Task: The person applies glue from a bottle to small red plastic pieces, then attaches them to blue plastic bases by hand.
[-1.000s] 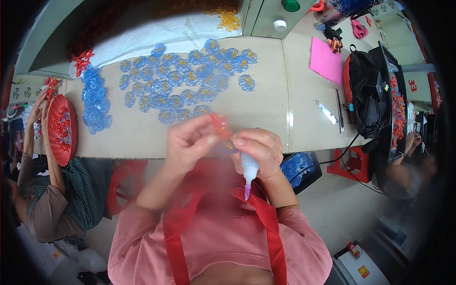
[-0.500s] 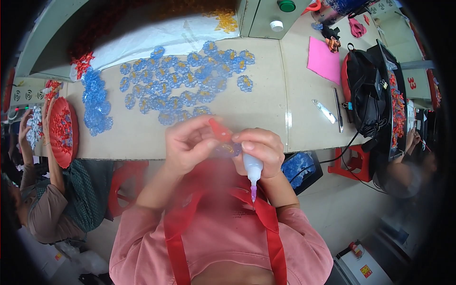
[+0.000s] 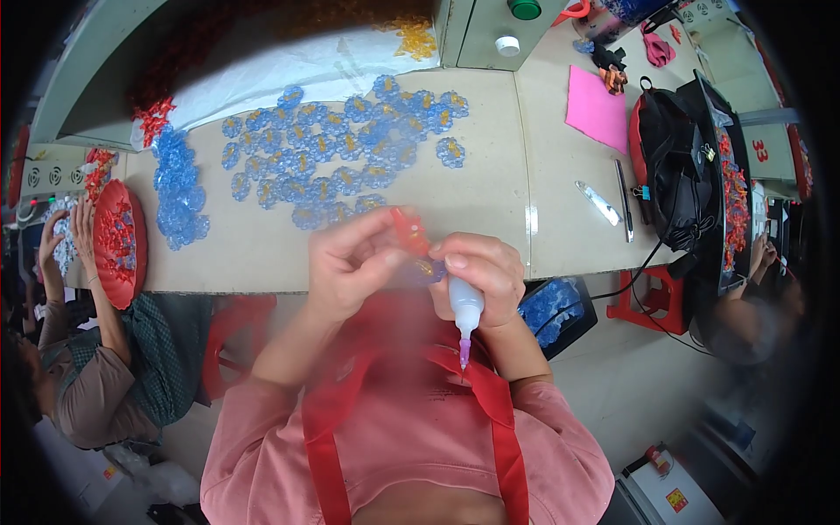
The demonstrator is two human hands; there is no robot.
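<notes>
In front of my chest, above the table's near edge, my two hands come together. My left hand (image 3: 350, 262) is closed, its fingers at a small red translucent plastic piece (image 3: 409, 231). Just below that piece, between both hands, is a blue translucent flower-shaped piece (image 3: 426, 271) with a yellow middle, partly blurred. Which fingers grip the flower I cannot tell. My right hand (image 3: 484, 271) wraps round a white squeeze bottle (image 3: 466, 302), whose thin purple-based needle tip points down toward me. Its fingertips touch the red piece's lower end.
Rows of blue flower pieces (image 3: 324, 149) cover the table's middle, beside a blue heap (image 3: 178, 188). Red pieces (image 3: 153, 118) and yellow pieces (image 3: 416, 38) lie farther back. At right are a pink sheet (image 3: 597, 108), a pen (image 3: 624, 201) and a black bag (image 3: 678, 166). A co-worker's hands (image 3: 80, 236) work at left.
The red piece has turned more upright between my fingers. The squeeze bottle has shifted slightly in my right hand. At left, the co-worker's hand has moved lower beside the red tray.
</notes>
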